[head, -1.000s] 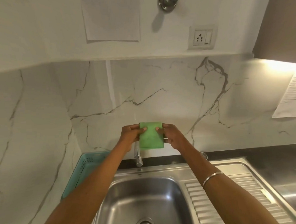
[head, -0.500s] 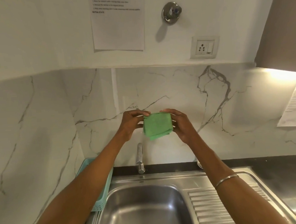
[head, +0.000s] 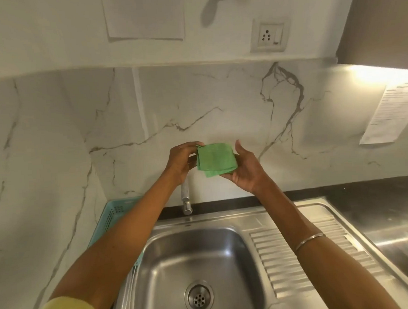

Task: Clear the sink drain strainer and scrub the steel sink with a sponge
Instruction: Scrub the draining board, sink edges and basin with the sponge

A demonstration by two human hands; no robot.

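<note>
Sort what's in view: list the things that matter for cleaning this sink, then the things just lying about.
For the job: green sponge, held up between left hand and right hand; steel sink; drain strainer; tap.

Just about: blue basket, wall socket, two paper sheets.

On the wall above the marble backsplash (head: pixel 147 105): a sheet of paper (head: pixel 145 14) at the top edge, a white socket (head: pixel 269 37) to its right. Another printed sheet (head: pixel 392 113) on the backsplash near the right edge, under a lit cabinet (head: pixel 381 17). A turquoise plastic basket (head: pixel 113 214) at the left end of the counter, against the corner. Dark counter (head: pixel 367 187) along the back edge at right.
</note>
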